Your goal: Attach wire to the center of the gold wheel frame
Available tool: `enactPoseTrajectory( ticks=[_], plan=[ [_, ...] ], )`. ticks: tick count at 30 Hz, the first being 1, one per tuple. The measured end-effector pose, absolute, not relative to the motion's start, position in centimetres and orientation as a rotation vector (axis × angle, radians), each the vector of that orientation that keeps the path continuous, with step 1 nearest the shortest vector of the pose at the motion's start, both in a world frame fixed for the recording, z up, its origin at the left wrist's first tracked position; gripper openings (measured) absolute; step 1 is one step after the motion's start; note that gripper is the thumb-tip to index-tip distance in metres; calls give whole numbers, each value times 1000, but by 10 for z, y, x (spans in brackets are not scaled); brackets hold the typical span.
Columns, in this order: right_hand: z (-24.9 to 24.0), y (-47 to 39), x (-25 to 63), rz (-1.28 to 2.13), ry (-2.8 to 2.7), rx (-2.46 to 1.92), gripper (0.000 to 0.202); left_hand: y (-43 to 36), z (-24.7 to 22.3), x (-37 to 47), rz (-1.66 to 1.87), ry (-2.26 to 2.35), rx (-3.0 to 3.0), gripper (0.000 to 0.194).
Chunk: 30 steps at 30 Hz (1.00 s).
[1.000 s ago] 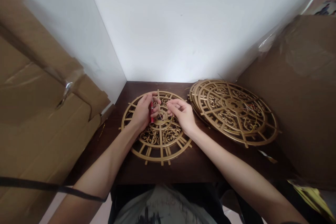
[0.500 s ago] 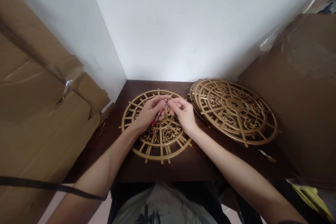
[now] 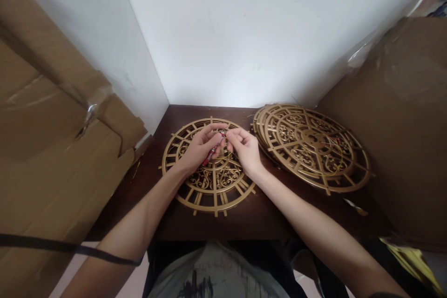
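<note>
My left hand (image 3: 202,146) is closed round a slim red tool (image 3: 209,155) with a shiny metal end. Its exact kind is too small to make out. Fingertips of my right hand (image 3: 244,145) are pinched close to that metal end, beside the left fingertips. A thin yellow wire (image 3: 228,152) curves down from the right fingers. Both hands are above the middle of a round, gold-coloured openwork panel (image 3: 215,199), which lies flat on the dark table and has scrollwork inside and short bars around its rim.
More gold round panels (image 3: 310,149) are stacked at the right, with a yellow wire loop on top. A small brush (image 3: 356,207) lies in front of them on the dark table (image 3: 251,226). Cardboard (image 3: 70,149) stands at the left, more cardboard (image 3: 391,139) at the right.
The red tool has turned slightly in my left fingers, and its metal end shows rounder now. My right fingertips have shifted very slightly right. The panels have stayed in place.
</note>
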State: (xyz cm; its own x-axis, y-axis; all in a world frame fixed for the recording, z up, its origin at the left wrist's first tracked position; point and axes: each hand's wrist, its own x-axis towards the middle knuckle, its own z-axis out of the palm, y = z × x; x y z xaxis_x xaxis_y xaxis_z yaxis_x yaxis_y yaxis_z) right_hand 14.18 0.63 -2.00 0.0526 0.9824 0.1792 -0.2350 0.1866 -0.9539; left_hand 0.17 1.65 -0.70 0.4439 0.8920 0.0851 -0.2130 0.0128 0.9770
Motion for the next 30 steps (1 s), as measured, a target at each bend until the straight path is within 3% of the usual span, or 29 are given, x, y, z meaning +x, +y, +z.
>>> enactPoseTrajectory(
  ticks=[30],
  plan=[
    [-21, 5, 142, 1133, -1151, -907, 24, 19, -11, 3, 1069, 718, 1255, 23]
  ],
)
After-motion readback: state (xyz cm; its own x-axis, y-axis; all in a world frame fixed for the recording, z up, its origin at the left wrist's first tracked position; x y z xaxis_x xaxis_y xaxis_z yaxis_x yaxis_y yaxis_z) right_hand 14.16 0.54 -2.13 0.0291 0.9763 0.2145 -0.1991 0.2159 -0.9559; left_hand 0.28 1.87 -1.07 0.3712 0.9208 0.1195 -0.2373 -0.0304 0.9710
